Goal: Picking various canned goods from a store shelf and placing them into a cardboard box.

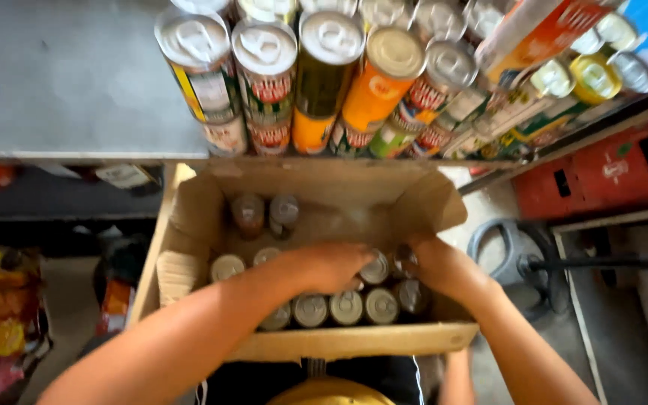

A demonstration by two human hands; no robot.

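Cans (346,307) packed in box (354,341), lower centre — left hand (335,266) fingers clenched on 1, right hand (433,266) grip unclear; a slip could dent neighbours.

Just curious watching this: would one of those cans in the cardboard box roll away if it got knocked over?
Probably: each can is round and smooth, so on its side it would roll. Packed upright among neighbours in the cardboard box, it looks unlikely to tip. Metal, likely stiff.

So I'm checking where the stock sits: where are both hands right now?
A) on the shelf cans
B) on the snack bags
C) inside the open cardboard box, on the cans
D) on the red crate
C: the left hand and the right hand reach into the cardboard box, touching the cans there.
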